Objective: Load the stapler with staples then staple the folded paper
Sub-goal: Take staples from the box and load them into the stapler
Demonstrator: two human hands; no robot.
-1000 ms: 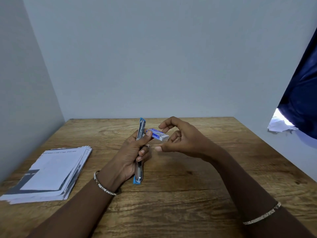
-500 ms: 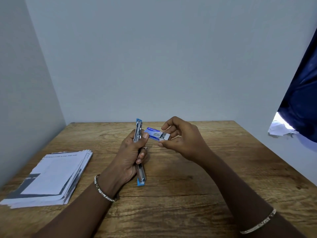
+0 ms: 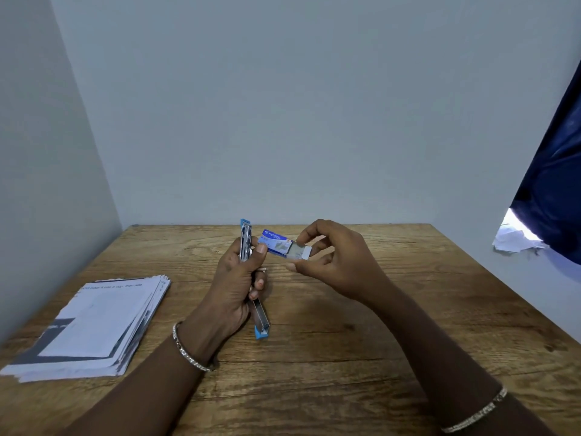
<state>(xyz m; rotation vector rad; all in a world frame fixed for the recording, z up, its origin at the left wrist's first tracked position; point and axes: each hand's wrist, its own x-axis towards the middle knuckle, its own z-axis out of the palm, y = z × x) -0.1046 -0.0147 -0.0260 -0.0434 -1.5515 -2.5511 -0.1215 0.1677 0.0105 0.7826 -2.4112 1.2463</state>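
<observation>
My left hand (image 3: 234, 289) grips a blue and silver stapler (image 3: 246, 240), swung fully open and held lengthwise above the table, its lower end (image 3: 261, 322) near the wood. The left thumb also pins the blue end of a small staple box (image 3: 276, 242). My right hand (image 3: 339, 262) pinches the box's white inner tray (image 3: 302, 251), which sticks partly out of the sleeve. A stack of folded printed paper (image 3: 94, 328) lies on the table at the left, apart from both hands.
The wooden table (image 3: 345, 357) stands in a corner of grey walls. A dark blue curtain (image 3: 556, 190) hangs at the right with crumpled white paper (image 3: 515, 239) under it.
The right hand has drawn the white inner tray partly out of the blue staple box. The left hand still holds the open stapler and has shifted only slightly.
</observation>
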